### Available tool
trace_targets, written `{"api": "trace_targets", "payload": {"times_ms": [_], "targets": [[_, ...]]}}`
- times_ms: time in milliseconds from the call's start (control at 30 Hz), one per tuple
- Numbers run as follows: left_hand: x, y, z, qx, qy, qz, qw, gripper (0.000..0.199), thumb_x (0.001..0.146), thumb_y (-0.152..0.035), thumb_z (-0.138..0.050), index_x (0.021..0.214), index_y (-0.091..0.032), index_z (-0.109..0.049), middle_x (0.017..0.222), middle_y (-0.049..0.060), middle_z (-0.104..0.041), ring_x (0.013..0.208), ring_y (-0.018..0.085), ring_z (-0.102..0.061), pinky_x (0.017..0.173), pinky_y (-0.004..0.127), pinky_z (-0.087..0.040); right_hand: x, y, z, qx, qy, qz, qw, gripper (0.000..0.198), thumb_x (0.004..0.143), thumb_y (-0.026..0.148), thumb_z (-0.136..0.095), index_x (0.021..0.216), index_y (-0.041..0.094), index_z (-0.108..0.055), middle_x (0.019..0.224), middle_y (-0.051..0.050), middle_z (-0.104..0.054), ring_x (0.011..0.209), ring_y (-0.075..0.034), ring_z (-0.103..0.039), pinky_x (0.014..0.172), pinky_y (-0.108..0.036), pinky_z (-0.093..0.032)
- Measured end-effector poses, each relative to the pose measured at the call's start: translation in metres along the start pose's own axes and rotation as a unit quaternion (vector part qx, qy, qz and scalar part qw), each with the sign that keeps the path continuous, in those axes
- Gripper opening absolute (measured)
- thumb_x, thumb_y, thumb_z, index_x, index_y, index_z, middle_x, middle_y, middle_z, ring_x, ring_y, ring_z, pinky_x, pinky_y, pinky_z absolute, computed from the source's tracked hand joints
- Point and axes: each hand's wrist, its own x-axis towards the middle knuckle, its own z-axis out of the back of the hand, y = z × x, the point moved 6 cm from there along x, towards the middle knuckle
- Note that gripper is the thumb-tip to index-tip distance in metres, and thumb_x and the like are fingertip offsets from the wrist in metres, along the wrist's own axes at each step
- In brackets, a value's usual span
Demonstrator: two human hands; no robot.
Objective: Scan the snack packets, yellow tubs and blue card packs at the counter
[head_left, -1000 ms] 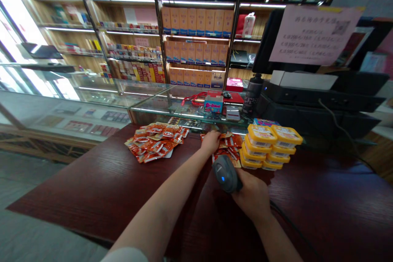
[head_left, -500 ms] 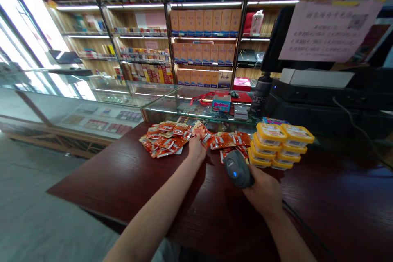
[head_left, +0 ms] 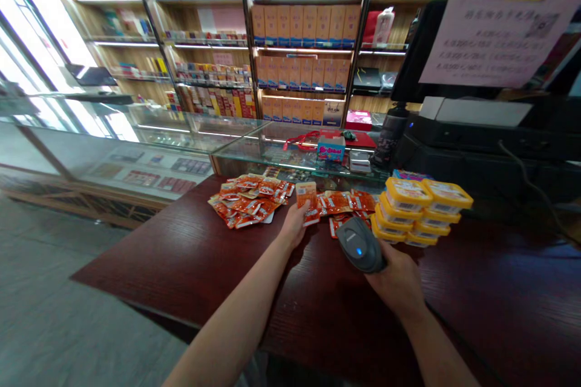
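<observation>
An orange snack packet [head_left: 311,208] is gripped in my left hand [head_left: 295,224], its printed face turned up. To the left of that hand lies a heaped pile of similar orange packets [head_left: 249,198]. A smaller group of packets [head_left: 338,201] lies to the right of it. My right hand [head_left: 396,275] is wrapped round the handle of a dark grey barcode scanner [head_left: 361,245] with a blue light on top. Its front end points toward the smaller group, and the fingers under the handle are partly hidden.
Yellow-lidded plastic tubs [head_left: 411,208] stand stacked at the right of the dark wooden counter [head_left: 181,260]. Behind are a glass display case [head_left: 245,144], a small blue-and-pink box [head_left: 331,149] and a monitor with a pink notice [head_left: 490,39]. The scanner's cable [head_left: 458,332] trails right.
My left hand has drawn a packet slightly toward me and turned it so it shows separately from the others. The scanner has stayed in my right hand, and the view has shifted slightly.
</observation>
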Motion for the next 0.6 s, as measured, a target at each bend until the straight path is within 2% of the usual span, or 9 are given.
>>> {"api": "trace_targets", "payload": {"times_ms": [67, 133, 267, 367, 500, 600], "targets": [[-0.0034, -0.0020, -0.0014, 0.057, 0.005, -0.047, 0.997, 0.041, 0.073, -0.042, -0.072, 0.101, -0.013, -0.065, 0.093, 0.009, -0.072, 0.079, 0.019, -0.067, 0.077, 0.033, -0.054, -0.0002, 0.0000, 0.0023, 0.035, -0.009, 0.004, 0.999, 0.037, 0.075, 0.033, -0.056, 0.110, 0.022, -0.063, 0.086, -0.007, -0.075, 0.077, -0.027, -0.071, 0.063, -0.030, -0.048], [-0.0062, -0.0054, -0.0016, 0.119, -0.003, -0.095, 0.988, 0.043, 0.071, -0.046, -0.073, 0.099, -0.014, -0.066, 0.092, 0.008, -0.072, 0.079, 0.020, -0.067, 0.076, 0.033, -0.054, -0.0005, -0.0001, 0.0027, 0.068, -0.009, 0.011, 0.998, 0.039, 0.075, 0.033, -0.056, 0.112, 0.022, -0.061, 0.088, -0.007, -0.075, 0.078, -0.027, -0.071, 0.064, -0.031, -0.050], [-0.0077, -0.0077, -0.0042, 0.213, 0.002, -0.165, 0.963, 0.035, 0.065, -0.036, -0.077, 0.091, -0.014, -0.068, 0.093, 0.008, -0.072, 0.086, 0.023, -0.066, 0.083, 0.036, -0.052, -0.0014, -0.0003, 0.0008, 0.126, -0.001, 0.031, 0.992, 0.031, 0.073, 0.030, -0.056, 0.101, 0.022, -0.064, 0.089, -0.007, -0.075, 0.079, -0.026, -0.070, 0.072, -0.033, -0.051], [-0.0070, -0.0045, -0.0049, 0.240, 0.010, -0.190, 0.952, 0.034, 0.065, -0.030, -0.076, 0.094, -0.013, -0.068, 0.100, 0.010, -0.072, 0.093, 0.024, -0.066, 0.089, 0.039, -0.049, -0.0018, -0.0011, -0.0006, 0.161, 0.010, 0.032, 0.986, 0.023, 0.071, 0.028, -0.058, 0.093, 0.022, -0.065, 0.084, -0.007, -0.074, 0.074, -0.024, -0.070, 0.072, -0.032, -0.051], [-0.0071, -0.0020, -0.0034, 0.270, 0.012, -0.207, 0.940, 0.036, 0.068, -0.027, -0.073, 0.101, -0.013, -0.068, 0.105, 0.011, -0.071, 0.097, 0.024, -0.066, 0.091, 0.040, -0.049, -0.0017, 0.0002, 0.0013, 0.187, 0.012, 0.039, 0.981, 0.025, 0.070, 0.024, -0.058, 0.095, 0.022, -0.065, 0.083, -0.005, -0.074, 0.071, -0.022, -0.069, 0.070, -0.030, -0.051], [-0.0069, -0.0032, -0.0002, 0.330, -0.006, -0.224, 0.917, 0.031, 0.070, -0.027, -0.073, 0.098, -0.015, -0.070, 0.104, 0.011, -0.071, 0.099, 0.026, -0.065, 0.092, 0.041, -0.049, -0.0013, 0.0018, 0.0031, 0.199, 0.013, 0.044, 0.979, 0.027, 0.070, 0.022, -0.059, 0.096, 0.022, -0.065, 0.082, -0.004, -0.074, 0.073, -0.022, -0.069, 0.073, -0.030, -0.052]]}}
